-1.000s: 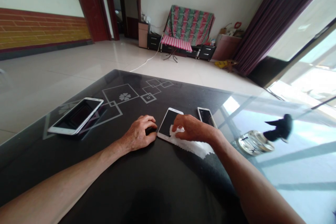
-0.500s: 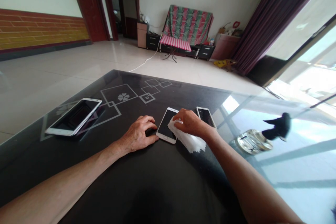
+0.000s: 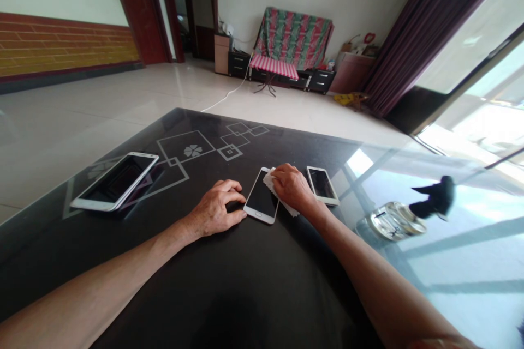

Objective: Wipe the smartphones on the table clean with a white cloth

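A white smartphone (image 3: pixel 261 199) with a dark screen lies face up on the glossy black table (image 3: pixel 229 294). At its left edge, the thumb and fingertips of my left hand (image 3: pixel 221 206) press against it and hold it in place. My right hand (image 3: pixel 291 186) is closed on a white cloth (image 3: pixel 269 180) with a zigzag edge, at the phone's upper right side. Most of the cloth is hidden under that hand. Just right of my right hand lies a smaller white phone (image 3: pixel 323 182), face up.
A large white phone or tablet (image 3: pixel 117 181) lies on the table's left side. To the right, a clear spray bottle (image 3: pixel 397 221) with a black nozzle stands on the reflective tabletop. Beyond the table are a pink striped stool (image 3: pixel 274 66) and a purple curtain (image 3: pixel 434 27).
The cloth, which hung down below my right hand, is now bunched beneath it at the phone's right edge, exposing more of the screen. My left hand and the phone have stayed put.
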Available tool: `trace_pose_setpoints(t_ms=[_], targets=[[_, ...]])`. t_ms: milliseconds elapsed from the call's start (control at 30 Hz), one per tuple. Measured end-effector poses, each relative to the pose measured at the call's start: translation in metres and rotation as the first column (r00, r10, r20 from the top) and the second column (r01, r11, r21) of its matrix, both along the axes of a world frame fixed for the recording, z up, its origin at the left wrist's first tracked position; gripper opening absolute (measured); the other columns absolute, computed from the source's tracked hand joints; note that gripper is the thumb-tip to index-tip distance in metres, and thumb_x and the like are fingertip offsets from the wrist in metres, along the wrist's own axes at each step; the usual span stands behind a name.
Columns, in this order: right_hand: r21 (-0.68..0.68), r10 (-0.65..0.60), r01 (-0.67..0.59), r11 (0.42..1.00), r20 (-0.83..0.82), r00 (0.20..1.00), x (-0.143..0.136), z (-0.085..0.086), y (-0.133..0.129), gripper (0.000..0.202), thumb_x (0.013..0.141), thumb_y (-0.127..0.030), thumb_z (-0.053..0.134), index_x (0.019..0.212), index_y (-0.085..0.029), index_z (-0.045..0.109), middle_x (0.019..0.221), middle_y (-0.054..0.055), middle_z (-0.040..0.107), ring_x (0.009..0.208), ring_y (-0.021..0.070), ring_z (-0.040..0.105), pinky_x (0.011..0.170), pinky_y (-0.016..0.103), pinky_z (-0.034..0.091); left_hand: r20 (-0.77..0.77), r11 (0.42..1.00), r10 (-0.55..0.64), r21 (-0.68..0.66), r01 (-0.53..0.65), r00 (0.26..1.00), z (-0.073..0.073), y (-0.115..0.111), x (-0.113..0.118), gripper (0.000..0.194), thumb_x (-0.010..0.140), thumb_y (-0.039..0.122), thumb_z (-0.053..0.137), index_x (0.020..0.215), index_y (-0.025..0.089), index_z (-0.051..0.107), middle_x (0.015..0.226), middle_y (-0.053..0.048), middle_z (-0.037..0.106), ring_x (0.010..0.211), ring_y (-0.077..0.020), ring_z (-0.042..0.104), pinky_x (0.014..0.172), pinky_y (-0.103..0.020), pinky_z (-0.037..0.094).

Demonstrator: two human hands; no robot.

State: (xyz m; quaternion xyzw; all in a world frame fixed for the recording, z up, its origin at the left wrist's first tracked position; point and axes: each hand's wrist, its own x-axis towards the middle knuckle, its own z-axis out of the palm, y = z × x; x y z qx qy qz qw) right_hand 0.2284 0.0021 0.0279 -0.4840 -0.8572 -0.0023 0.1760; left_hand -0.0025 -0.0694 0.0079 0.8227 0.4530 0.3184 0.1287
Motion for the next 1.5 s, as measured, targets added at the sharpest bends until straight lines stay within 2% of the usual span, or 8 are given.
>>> trace_pose_setpoints(t_ms=[333, 467, 633, 767, 833, 1033, 1300, 1500], targets=[[-0.097, 0.187, -0.184, 0.978, 0.027, 0.982, -0.023, 0.016, -0.033, 0.018, 0.076, -0.016, 0.053, 0.089, -0.017, 0.066, 0.096, 0.007, 0.061, 0.085, 0.0166, 0.058, 0.075, 0.024, 0.045, 0.021, 1.0, 0.011, 0.009, -0.011, 1.0, 0.003, -0.001, 0.001, 0.012, 0.071, 0.02, 0.065, 0.083, 0.02, 0.068, 0.107, -0.006, 0.062, 0.096, -0.0219, 0.058, 0.087, -0.037, 0.048], [-0.131, 0.099, -0.095, 0.987, 0.024, 0.995, -0.026, 0.016, -0.033, 0.017, 0.077, -0.018, 0.054, 0.09, -0.017, 0.065, 0.096, 0.006, 0.06, 0.081, 0.0159, 0.058, 0.071, 0.023, 0.044, 0.02, 1.0, 0.011, 0.014, -0.011, 1.0, 0.002, 0.0, 0.001, 0.007, 0.071, 0.02, 0.065, 0.077, 0.02, 0.066, 0.105, -0.005, 0.063, 0.094, -0.0215, 0.058, 0.085, -0.036, 0.048], [-0.049, -0.034, 0.031, 0.998, -0.064, 0.997, -0.018, 0.005, -0.012, 0.021, 0.086, -0.019, 0.049, 0.099, -0.017, 0.065, 0.1, 0.008, 0.061, 0.093, 0.0184, 0.058, 0.082, 0.026, 0.043, 0.023, 1.0, 0.011, 0.017, -0.012, 1.0, 0.001, 0.0, 0.001, 0.007, 0.07, 0.019, 0.067, 0.076, 0.019, 0.066, 0.104, -0.006, 0.063, 0.094, -0.0211, 0.058, 0.085, -0.036, 0.047], [-0.016, -0.152, 0.151, 0.988, -0.106, 0.983, -0.013, -0.001, 0.0, 0.019, 0.086, -0.022, 0.052, 0.097, -0.014, 0.064, 0.101, 0.009, 0.063, 0.09, 0.0193, 0.06, 0.081, 0.027, 0.044, 0.029, 1.0, 0.02, 0.016, -0.021, 0.999, 0.001, 0.001, 0.001, 0.006, 0.069, 0.019, 0.067, 0.075, 0.019, 0.065, 0.105, -0.005, 0.063, 0.094, -0.0207, 0.058, 0.085, -0.036, 0.047], [-0.024, -0.111, 0.11, 0.994, -0.077, 0.991, -0.01, 0.001, 0.001, 0.017, 0.086, -0.024, 0.052, 0.094, -0.015, 0.065, 0.1, 0.009, 0.064, 0.09, 0.0193, 0.06, 0.081, 0.027, 0.044, 0.029, 1.0, 0.021, 0.013, -0.021, 0.999, 0.0, 0.001, 0.0, 0.006, 0.07, 0.02, 0.067, 0.075, 0.019, 0.065, 0.105, -0.005, 0.063, 0.094, -0.0207, 0.058, 0.086, -0.036, 0.047], [-0.116, 0.184, -0.18, 0.977, 0.023, 0.983, -0.006, 0.012, -0.006, 0.024, 0.091, -0.018, 0.041, 0.1, -0.015, 0.064, 0.108, 0.01, 0.065, 0.106, 0.0193, 0.058, 0.096, 0.029, 0.041, 0.028, 1.0, 0.016, 0.018, -0.017, 0.999, 0.001, 0.0, 0.0, 0.005, 0.071, 0.022, 0.067, 0.075, 0.02, 0.066, 0.105, -0.005, 0.063, 0.094, -0.0209, 0.059, 0.086, -0.036, 0.048], [-0.069, 0.269, -0.271, 0.96, -0.038, 0.962, -0.008, -0.003, -0.004, 0.037, 0.092, -0.02, 0.039, 0.126, -0.013, 0.051, 0.137, 0.016, 0.048, 0.132, 0.0224, 0.039, 0.11, 0.043, 0.032, 0.033, 1.0, 0.024, 0.017, -0.025, 0.999, 0.001, 0.001, 0.001, 0.006, 0.07, 0.022, 0.067, 0.075, 0.019, 0.066, 0.105, -0.005, 0.063, 0.093, -0.0206, 0.059, 0.084, -0.036, 0.048], [-0.091, 0.396, -0.393, 0.915, 0.019, 0.918, -0.008, 0.009, -0.011, 0.034, 0.089, -0.011, 0.037, 0.116, -0.014, 0.058, 0.128, 0.013, 0.057, 0.125, 0.0199, 0.048, 0.11, 0.037, 0.035, 0.022, 1.0, 0.023, 0.007, -0.024, 0.999, 0.003, 0.001, 0.0, 0.005, 0.069, 0.02, 0.065, 0.074, 0.019, 0.065, 0.104, -0.006, 0.064, 0.094, -0.0215, 0.06, 0.085, -0.036, 0.049]])
